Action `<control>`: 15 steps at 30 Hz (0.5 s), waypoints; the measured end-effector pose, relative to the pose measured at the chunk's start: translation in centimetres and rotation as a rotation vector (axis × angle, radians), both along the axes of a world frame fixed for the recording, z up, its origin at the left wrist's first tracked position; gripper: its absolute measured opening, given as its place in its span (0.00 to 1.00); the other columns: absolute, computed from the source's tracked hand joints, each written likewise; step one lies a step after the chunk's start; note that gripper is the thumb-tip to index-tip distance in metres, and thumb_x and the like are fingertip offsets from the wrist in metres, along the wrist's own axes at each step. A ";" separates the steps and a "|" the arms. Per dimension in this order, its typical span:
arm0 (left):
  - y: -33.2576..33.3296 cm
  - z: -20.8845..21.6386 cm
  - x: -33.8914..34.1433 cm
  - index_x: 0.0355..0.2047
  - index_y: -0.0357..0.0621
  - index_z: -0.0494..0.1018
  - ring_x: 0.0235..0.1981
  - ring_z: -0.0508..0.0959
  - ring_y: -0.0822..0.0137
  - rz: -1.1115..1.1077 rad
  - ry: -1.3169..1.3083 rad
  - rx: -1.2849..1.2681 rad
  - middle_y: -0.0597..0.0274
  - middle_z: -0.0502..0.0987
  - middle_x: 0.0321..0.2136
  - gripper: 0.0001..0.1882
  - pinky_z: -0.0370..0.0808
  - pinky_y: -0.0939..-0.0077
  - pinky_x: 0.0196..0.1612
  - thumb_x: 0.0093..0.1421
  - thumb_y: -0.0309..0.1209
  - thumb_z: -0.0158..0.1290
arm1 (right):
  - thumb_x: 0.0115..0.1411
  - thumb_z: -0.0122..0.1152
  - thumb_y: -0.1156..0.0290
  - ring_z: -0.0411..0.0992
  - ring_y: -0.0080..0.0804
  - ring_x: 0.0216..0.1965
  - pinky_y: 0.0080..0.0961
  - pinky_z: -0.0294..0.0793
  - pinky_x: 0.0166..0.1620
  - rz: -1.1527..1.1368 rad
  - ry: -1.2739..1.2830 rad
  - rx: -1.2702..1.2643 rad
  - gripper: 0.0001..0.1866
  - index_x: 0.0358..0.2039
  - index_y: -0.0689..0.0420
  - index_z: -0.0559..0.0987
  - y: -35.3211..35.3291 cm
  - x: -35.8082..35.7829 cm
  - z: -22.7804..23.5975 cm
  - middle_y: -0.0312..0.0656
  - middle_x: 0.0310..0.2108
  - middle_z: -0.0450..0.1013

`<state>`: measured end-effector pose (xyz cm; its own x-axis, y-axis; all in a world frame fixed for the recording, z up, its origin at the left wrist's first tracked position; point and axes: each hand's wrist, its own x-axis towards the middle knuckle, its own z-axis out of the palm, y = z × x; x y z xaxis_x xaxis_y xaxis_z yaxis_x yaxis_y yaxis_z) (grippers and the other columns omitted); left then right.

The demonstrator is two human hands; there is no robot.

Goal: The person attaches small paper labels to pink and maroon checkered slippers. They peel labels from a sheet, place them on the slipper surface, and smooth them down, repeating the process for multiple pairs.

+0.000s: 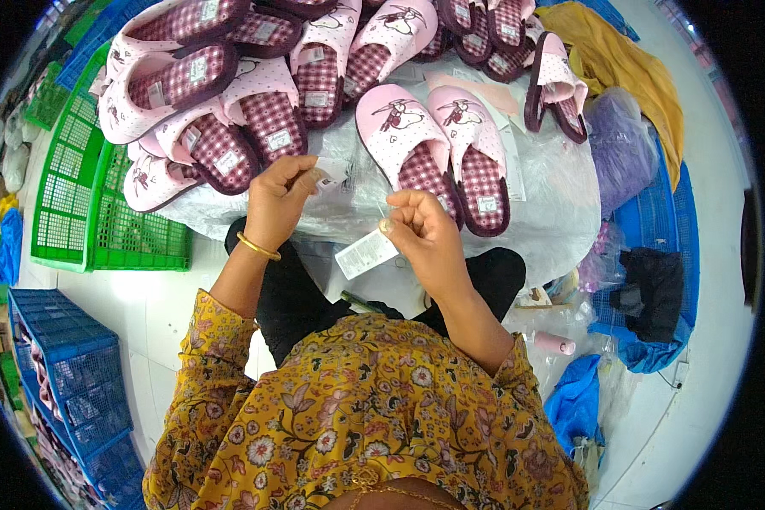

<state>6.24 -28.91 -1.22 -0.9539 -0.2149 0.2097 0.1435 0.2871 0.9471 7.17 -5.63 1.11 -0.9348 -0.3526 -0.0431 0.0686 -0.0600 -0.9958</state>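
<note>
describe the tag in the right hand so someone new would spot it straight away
Find the plastic-covered surface bearing a heap of pink slippers. Over its near edge, the right hand holds a white rectangular tag, slanting down to the left. Unlike the smaller white piece in the left hand, it shows several lines of fine print.

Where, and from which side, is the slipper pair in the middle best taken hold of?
Probably by both heels of the pair, from the person's side: it lies upright with its toes pointing away, so the low, uncovered heels are the nearest part.
</note>
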 end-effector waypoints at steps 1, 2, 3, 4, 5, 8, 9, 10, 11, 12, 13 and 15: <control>0.1 0.2 0.2 0.40 0.35 0.78 0.27 0.76 0.74 -0.080 -0.108 0.186 0.64 0.79 0.30 0.07 0.71 0.83 0.30 0.62 0.23 0.54 | 0.61 0.62 0.76 0.67 0.13 0.29 0.14 0.68 0.33 -0.007 0.001 -0.005 0.13 0.46 0.62 0.74 -0.1 -0.2 0.2 0.32 0.29 0.73; 0.1 0.6 0.6 0.41 0.36 0.77 0.26 0.74 0.77 -0.158 -0.218 0.374 0.66 0.78 0.31 0.08 0.70 0.84 0.29 0.63 0.24 0.54 | 0.61 0.62 0.76 0.67 0.13 0.29 0.14 0.68 0.33 -0.012 -0.001 -0.009 0.13 0.46 0.62 0.74 -0.2 -0.3 0.3 0.32 0.30 0.73; 0.3 0.9 0.9 0.42 0.36 0.76 0.25 0.72 0.80 -0.234 -0.328 0.562 0.67 0.78 0.32 0.09 0.68 0.86 0.28 0.64 0.25 0.53 | 0.60 0.62 0.76 0.67 0.13 0.29 0.15 0.69 0.33 -0.016 -0.002 -0.012 0.13 0.46 0.62 0.75 -0.3 -0.4 0.3 0.32 0.30 0.73; 0.7 1.2 1.3 0.43 0.36 0.76 0.24 0.72 0.80 -0.256 -0.378 0.629 0.67 0.78 0.31 0.09 0.67 0.86 0.27 0.64 0.26 0.53 | 0.60 0.62 0.76 0.68 0.13 0.30 0.15 0.69 0.33 -0.020 0.010 0.004 0.13 0.46 0.62 0.76 -0.3 -0.5 0.1 0.32 0.30 0.74; 1.1 1.4 1.7 0.43 0.37 0.76 0.24 0.71 0.80 -0.276 -0.427 0.694 0.66 0.78 0.31 0.09 0.66 0.86 0.26 0.64 0.26 0.52 | 0.60 0.62 0.76 0.68 0.14 0.30 0.15 0.69 0.33 -0.022 0.023 0.019 0.13 0.45 0.62 0.76 -0.5 -0.6 -0.1 0.32 0.30 0.74; 1.9 1.3 2.1 0.44 0.36 0.75 0.23 0.71 0.79 -0.352 -0.491 0.789 0.66 0.79 0.31 0.10 0.63 0.86 0.25 0.64 0.26 0.52 | 0.60 0.62 0.78 0.69 0.15 0.31 0.16 0.70 0.34 -0.015 0.065 0.055 0.10 0.42 0.62 0.79 -0.4 -0.5 -0.5 0.33 0.31 0.76; 2.1 1.5 2.2 0.44 0.36 0.75 0.23 0.71 0.79 -0.372 -0.494 0.809 0.66 0.79 0.31 0.10 0.63 0.86 0.25 0.64 0.26 0.52 | 0.60 0.62 0.78 0.69 0.15 0.32 0.16 0.70 0.35 -0.007 0.070 0.053 0.10 0.42 0.62 0.79 -0.3 -0.4 -0.6 0.33 0.31 0.76; 2.2 1.6 2.3 0.45 0.37 0.75 0.23 0.71 0.79 -0.393 -0.497 0.828 0.66 0.79 0.31 0.10 0.62 0.86 0.25 0.64 0.26 0.52 | 0.60 0.62 0.79 0.70 0.15 0.32 0.16 0.70 0.35 0.002 0.074 0.051 0.09 0.42 0.63 0.79 -0.3 -0.3 -0.7 0.33 0.31 0.76; 2.3 1.5 2.2 0.44 0.37 0.75 0.23 0.72 0.78 -0.425 -0.497 0.848 0.65 0.79 0.32 0.10 0.62 0.86 0.25 0.64 0.26 0.53 | 0.60 0.62 0.79 0.70 0.15 0.32 0.16 0.70 0.35 0.008 0.076 0.050 0.09 0.42 0.63 0.79 -0.3 -0.2 -0.8 0.33 0.32 0.76; 2.4 1.4 2.2 0.44 0.37 0.75 0.23 0.72 0.78 -0.433 -0.514 0.843 0.65 0.79 0.32 0.10 0.62 0.86 0.25 0.64 0.26 0.53 | 0.60 0.62 0.79 0.70 0.15 0.32 0.15 0.71 0.35 0.014 0.077 0.048 0.09 0.42 0.63 0.79 -0.2 -0.1 -0.8 0.33 0.32 0.77; 2.4 1.3 2.2 0.44 0.37 0.76 0.23 0.72 0.78 -0.442 -0.530 0.838 0.66 0.79 0.32 0.10 0.62 0.86 0.25 0.64 0.26 0.53 | 0.60 0.62 0.79 0.70 0.15 0.33 0.15 0.71 0.36 0.020 0.079 0.046 0.09 0.42 0.63 0.79 -0.2 0.0 -0.9 0.34 0.32 0.77; 2.6 1.3 2.2 0.44 0.37 0.76 0.23 0.72 0.79 -0.451 -0.552 0.839 0.66 0.79 0.31 0.10 0.62 0.86 0.24 0.64 0.26 0.53 | 0.60 0.61 0.80 0.71 0.15 0.33 0.15 0.71 0.36 0.020 0.088 0.023 0.09 0.42 0.63 0.78 0.0 0.1 -0.9 0.34 0.34 0.77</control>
